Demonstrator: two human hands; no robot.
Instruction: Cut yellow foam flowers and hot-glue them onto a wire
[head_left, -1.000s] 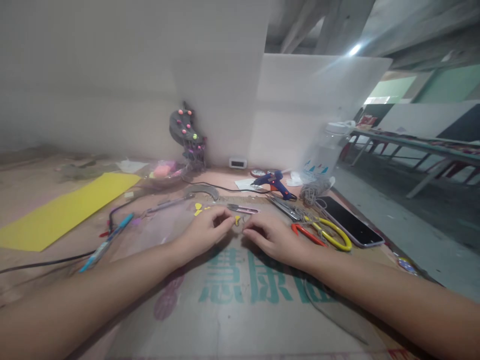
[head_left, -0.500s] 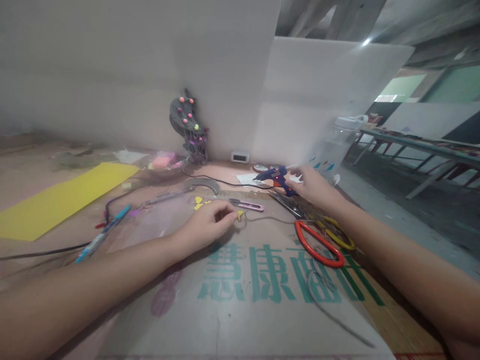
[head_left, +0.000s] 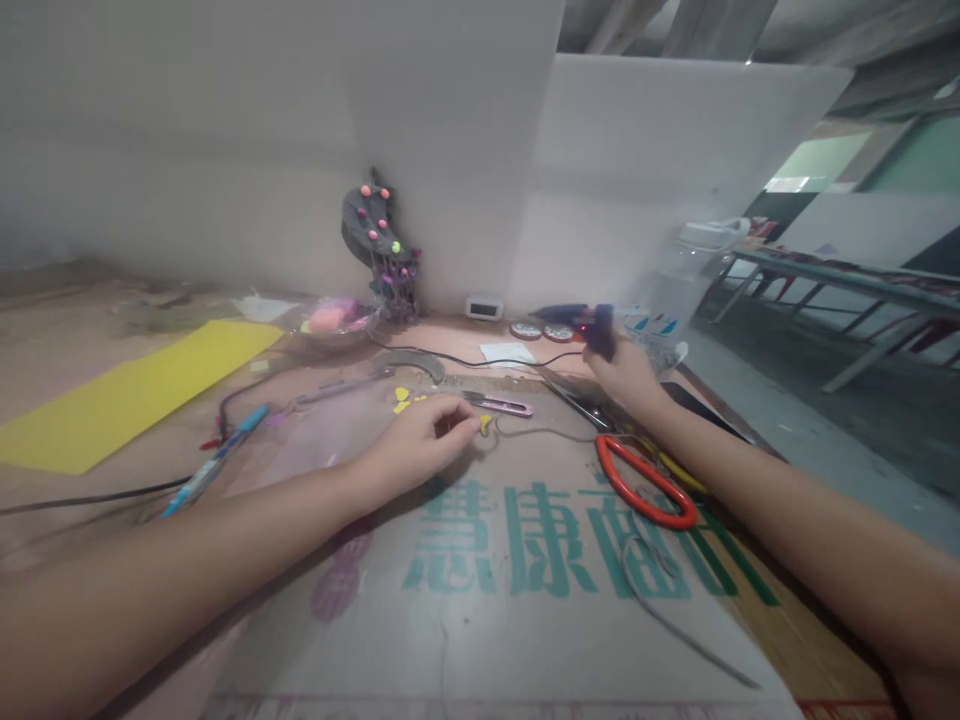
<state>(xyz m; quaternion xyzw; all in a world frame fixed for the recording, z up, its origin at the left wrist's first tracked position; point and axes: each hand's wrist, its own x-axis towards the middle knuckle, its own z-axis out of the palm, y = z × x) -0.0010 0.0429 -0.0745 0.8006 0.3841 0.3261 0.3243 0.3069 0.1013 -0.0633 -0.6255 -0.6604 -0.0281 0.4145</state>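
Whitish panels point(head_left: 450, 150) stand behind the worktable point(head_left: 442, 333), on which lies a broad sheet point(head_left: 360, 660) with green characters. Yellow paper point(head_left: 142, 395) stretches across the left side, and a clear bottle point(head_left: 694, 270) with a white lid stands at the far right.

The left hand point(head_left: 424, 440) rests low over the sheet, fingers curled, thumb and index fingertips brought together on a small yellow piece at the middle of the table. The right hand point(head_left: 626, 375), reaching farther out, is closed around the handle of a dark blue glue gun, well apart from the left.

A grey crescent ornament point(head_left: 367, 225) dotted with coloured beads is propped against the panel. Red-handled scissors point(head_left: 646, 490) lie just below the right forearm, partly over a yellow handle point(head_left: 682, 472). The glue gun point(head_left: 596, 325) is lifted, its nozzle pointing left above two round discs point(head_left: 541, 331). A blue pen point(head_left: 217, 460) lies near the left forearm, and a pink craft knife point(head_left: 510, 405) just beyond the left fingertips. Thin grey cord point(head_left: 559, 434) runs from near the pinch towards the scissors. Smallest are the yellow scraps point(head_left: 401, 400) beyond the left hand and the pinched yellow piece point(head_left: 485, 424).
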